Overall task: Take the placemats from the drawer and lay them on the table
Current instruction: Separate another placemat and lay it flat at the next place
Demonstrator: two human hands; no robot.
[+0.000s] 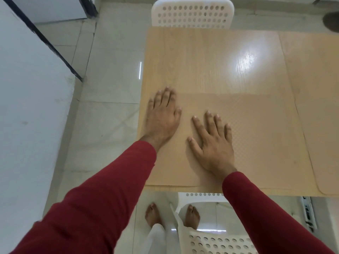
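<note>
Both hands lie flat, palms down, on a tan placemat (247,143) at the near left part of the wooden table (201,61). The left hand (163,116) rests near the mat's left edge with its fingers close together and pointing away from the person, fingertips just reaching the mat's far edge. The right hand (211,142) sits just beside it, closer to the near edge, with fingers spread and the thumb angled out to the left; neither hand grips or pinches anything. Both arms reach forward in red sleeves (102,208). The mat lies flat with its long axis running left to right, parallel to the table's near edge, and its near edge sits just inside that table edge (its textured surface shows best on the right half). A second placemat (319,107) lies at the table's right side, just beside the first, its long axis running from near to far. A white perforated chair (192,13) stands at the far side, and another chair (216,242) stands at the near side beside the person's bare feet (153,215).
</note>
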